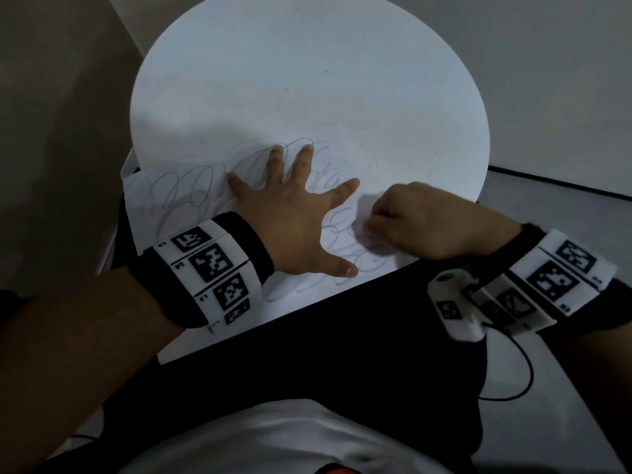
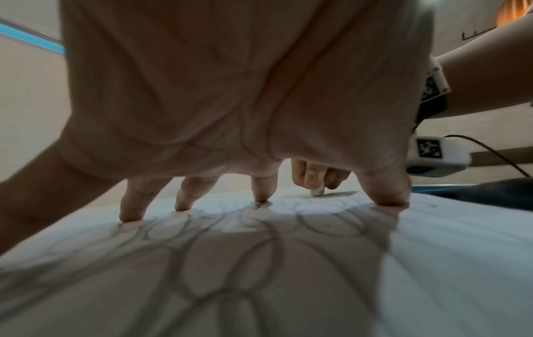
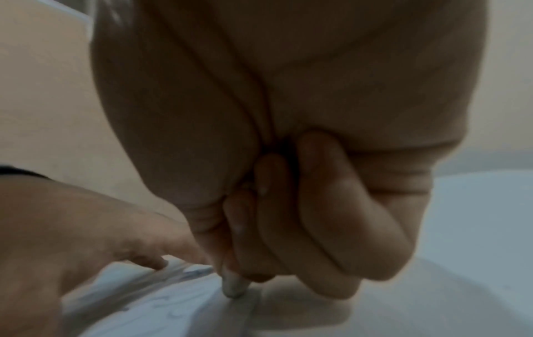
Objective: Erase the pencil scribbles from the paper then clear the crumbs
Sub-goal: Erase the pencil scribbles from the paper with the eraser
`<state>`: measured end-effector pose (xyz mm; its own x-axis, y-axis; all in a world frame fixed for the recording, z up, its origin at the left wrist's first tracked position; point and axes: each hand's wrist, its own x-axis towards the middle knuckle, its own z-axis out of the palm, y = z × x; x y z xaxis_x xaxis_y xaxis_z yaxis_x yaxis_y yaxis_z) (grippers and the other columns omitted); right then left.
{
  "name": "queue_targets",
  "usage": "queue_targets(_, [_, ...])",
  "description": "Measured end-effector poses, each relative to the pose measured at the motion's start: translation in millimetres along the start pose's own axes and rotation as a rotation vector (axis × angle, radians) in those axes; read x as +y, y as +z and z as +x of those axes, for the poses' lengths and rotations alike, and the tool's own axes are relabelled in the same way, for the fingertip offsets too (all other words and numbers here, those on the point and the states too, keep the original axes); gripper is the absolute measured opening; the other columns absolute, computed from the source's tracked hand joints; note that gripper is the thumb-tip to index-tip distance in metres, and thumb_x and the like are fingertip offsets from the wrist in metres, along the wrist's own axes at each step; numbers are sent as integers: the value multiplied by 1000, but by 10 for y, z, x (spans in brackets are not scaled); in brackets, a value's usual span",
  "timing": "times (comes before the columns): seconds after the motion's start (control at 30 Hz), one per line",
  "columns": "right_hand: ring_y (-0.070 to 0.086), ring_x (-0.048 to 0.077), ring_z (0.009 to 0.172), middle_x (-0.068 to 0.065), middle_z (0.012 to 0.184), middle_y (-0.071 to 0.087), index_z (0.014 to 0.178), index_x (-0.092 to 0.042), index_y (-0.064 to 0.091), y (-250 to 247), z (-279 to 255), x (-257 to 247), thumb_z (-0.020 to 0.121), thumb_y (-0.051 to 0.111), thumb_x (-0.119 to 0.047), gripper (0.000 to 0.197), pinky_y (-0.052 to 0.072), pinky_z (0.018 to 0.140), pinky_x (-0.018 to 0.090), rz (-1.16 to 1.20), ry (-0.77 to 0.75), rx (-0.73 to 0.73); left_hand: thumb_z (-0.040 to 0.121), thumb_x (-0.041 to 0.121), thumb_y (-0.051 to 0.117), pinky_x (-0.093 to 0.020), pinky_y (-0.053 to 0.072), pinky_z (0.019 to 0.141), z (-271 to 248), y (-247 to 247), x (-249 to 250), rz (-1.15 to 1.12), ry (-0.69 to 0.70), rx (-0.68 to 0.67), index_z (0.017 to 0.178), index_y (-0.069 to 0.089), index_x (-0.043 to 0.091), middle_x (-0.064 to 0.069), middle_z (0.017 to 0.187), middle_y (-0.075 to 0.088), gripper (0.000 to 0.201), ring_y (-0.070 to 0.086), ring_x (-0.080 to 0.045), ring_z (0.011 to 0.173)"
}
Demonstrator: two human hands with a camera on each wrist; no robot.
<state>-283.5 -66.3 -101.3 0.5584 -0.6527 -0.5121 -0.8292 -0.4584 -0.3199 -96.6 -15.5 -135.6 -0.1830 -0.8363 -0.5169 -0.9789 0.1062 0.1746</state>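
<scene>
Paper: white sheet (image 1: 191,200) flat on the near-left part of the round white bench (image 1: 307,80); its left corner overhangs the rim, its near edge runs along the person's dark lap.
Scribbles: grey looping pencil lines (image 1: 184,189) run in a band from the left corner across to the right edge of the sheet, the long axis slanting left-far to right-near.
Eraser: small pale stub (image 2: 316,192), upright, tip touching the paper near its right edge.
Right hand (image 1: 420,220): fingers curled, pinching the eraser, tip pointing down.
Left hand (image 1: 294,213): spread wide, fingertips (image 2: 131,217) pressing the sheet flat, just left of the eraser; it holds nothing.
Crumbs: a few dark specks (image 1: 371,164) on the bench beyond the paper.
Open room: the bench's far half and right side are bare white.
Room: dim; grey floor on both sides, black cable (image 1: 519,374) trailing from the right wristband.
</scene>
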Motion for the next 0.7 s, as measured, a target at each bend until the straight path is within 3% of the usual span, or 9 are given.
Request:
queue_targets(0.07, [50,24,61,12,60,53,65,2,50,-16,8,39,99,48,-27,45,33,52,21,10,34,32,55,101,47,-87,11,102,1,-2,-2,-10,-5,-2,147,-14,64,-5,163,-30,116,-23,-43,149])
queue_targets(0.17, [52,21,60,9,61,54,66,-3,53,78,-16,-65,100,47,-30,44,36,54,26,-12,-33,-16,55,101,46,-87,12,102,-4,1,4,-2,-7,-3,147,-14,64,-4,163,-30,116,-23,-43,149])
queue_targets(0.3, [50,23,58,12,58,52,63,1,50,7,11,-8,100,48,-29,47,32,51,24,7,-12,21,54,101,46,-87,12,102,4,-4,19,-10,-6,-6,147,-14,63,-5,163,-30,117,-23,-43,149])
queue_targets(0.37, [49,24,60,10,58,50,65,2,49,1,10,-7,101,47,-26,45,31,53,29,-15,-13,13,54,101,47,-87,11,102,1,-6,12,-8,-8,-3,147,-14,63,-5,163,-30,117,-23,-43,149])
queue_targets(0.43, [48,21,59,8,59,50,65,0,50,32,-1,-32,101,47,-26,45,32,54,28,-43,-29,1,55,101,46,-86,11,102,2,-9,-3,-2,-7,4,148,-13,63,-5,163,-30,117,-23,-43,149])
queue_targets(0.5, [50,22,61,14,62,54,66,3,52,6,7,30,100,48,-26,45,32,53,26,-27,10,55,57,100,47,-84,9,105,21,-11,-15,-7,1,19,149,-10,62,-6,164,-28,114,-23,-42,150])
queue_targets(0.6, [51,29,63,20,64,55,66,6,51,-84,24,162,98,48,-24,44,35,57,33,23,94,183,67,92,53,-80,6,110,28,-26,-34,-32,46,61,150,2,63,-2,166,-23,101,-20,-36,152])
queue_targets(0.7, [50,23,60,11,59,53,63,0,51,-42,-4,117,98,49,-25,44,29,57,38,16,44,173,75,84,55,-79,9,110,15,-20,-23,-50,87,76,151,10,62,1,167,-16,91,-15,-33,153])
